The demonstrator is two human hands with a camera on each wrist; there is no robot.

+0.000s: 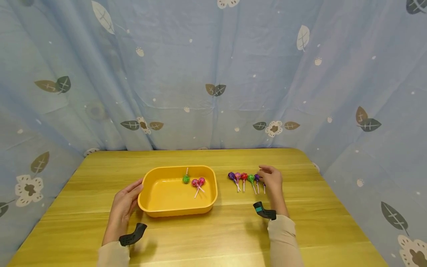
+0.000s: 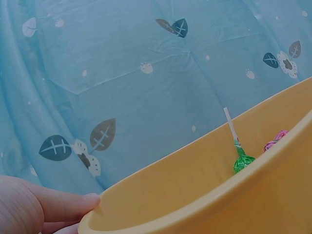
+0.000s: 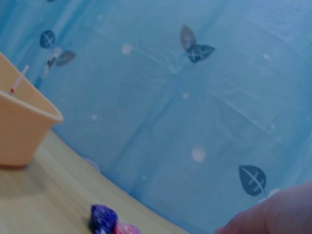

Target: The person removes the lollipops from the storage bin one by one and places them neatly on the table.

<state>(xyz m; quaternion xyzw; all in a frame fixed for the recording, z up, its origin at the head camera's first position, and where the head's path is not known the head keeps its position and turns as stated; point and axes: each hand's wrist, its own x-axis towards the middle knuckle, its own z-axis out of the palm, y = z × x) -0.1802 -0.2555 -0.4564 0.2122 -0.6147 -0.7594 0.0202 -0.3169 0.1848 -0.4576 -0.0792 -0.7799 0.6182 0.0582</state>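
Observation:
At its left end, a yellow plastic basin [image 1: 176,213] is held by my left hand [image 1: 124,203]. In the left wrist view the thumb [image 2: 90,201] lies against the basin's rim, with other fingers lower down outside. Inside the basin are a green lollipop [image 1: 186,179] and two pink lollipops [image 1: 195,182]. My right hand [image 1: 271,181] is over the right end of a lollipop row, its fingers bent downward. They cover the head of the last lollipop [image 1: 264,189], whose stick shows below; whether they pinch it is hidden.
Left of the right hand lie purple [image 1: 231,175], pink [image 1: 237,176], red [image 1: 244,176], green [image 1: 251,179] and another purple lollipop [image 1: 257,178], sticks toward me. The wooden table [image 1: 200,241] ends at a blue patterned curtain [image 1: 180,74] behind and at both sides.

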